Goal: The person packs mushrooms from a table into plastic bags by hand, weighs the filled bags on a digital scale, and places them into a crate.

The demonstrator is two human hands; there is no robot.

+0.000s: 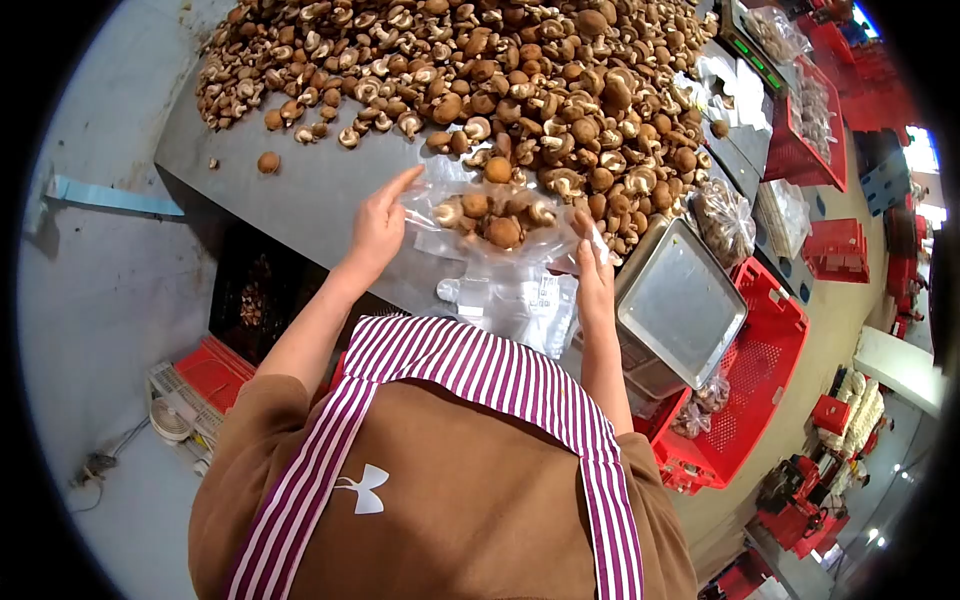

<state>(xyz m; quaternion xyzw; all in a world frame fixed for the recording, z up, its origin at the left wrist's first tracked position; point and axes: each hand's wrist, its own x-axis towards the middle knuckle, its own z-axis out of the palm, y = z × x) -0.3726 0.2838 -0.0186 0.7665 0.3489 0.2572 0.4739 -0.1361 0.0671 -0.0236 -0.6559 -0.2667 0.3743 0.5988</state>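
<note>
A clear plastic bag (430, 205) lies at the front of the metal table, its mouth spread wide, with several brown mushrooms (503, 232) in it. My left hand (382, 225) is at the bag's left edge, fingers stretched forward. On the bag's right side is my right hand (592, 262), its fingers extended along the plastic. Just beyond the bag, a large heap of mushrooms (520, 80) covers the back of the table. Flat empty bags (510, 305) lie between my body and the filled bag.
A scale with a metal tray (682, 300) stands right of my right hand. Beside it are a red crate (750, 390) and a bagged portion of mushrooms (724, 220). Another red crate (815, 120) is at the upper right. The metal table (300, 190) has its edge at left.
</note>
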